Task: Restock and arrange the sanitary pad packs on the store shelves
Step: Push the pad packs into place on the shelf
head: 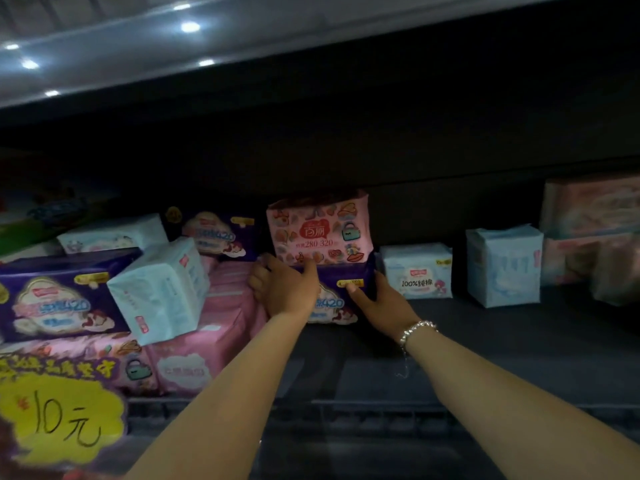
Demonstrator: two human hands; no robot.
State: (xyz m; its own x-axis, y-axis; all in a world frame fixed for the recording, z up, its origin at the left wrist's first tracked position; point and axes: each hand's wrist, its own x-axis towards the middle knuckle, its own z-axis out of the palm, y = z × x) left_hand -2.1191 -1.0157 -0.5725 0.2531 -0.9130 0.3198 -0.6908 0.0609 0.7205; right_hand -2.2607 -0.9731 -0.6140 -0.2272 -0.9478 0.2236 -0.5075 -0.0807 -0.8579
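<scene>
Purple pack lies crosswise on the shelf, left hand and right hand gripping its ends, pink pack stacked on top.

The pink pack on top of the middle stack carries the brand "百丽" in a red badge, with "280 320" beneath it. The purple pack under it shows "420" in pale letters and a small yellow tag with "100%"; hands cover the rest of its print. The purple pack at left also reads "420", as does the purple pack at the back. The white pack to the right of the stack reads "100%纯棉". The yellow price sign at lower left has "10元" handwritten in black, preceded by a red "¥". Its upper line of characters is too blurred to read.
</scene>
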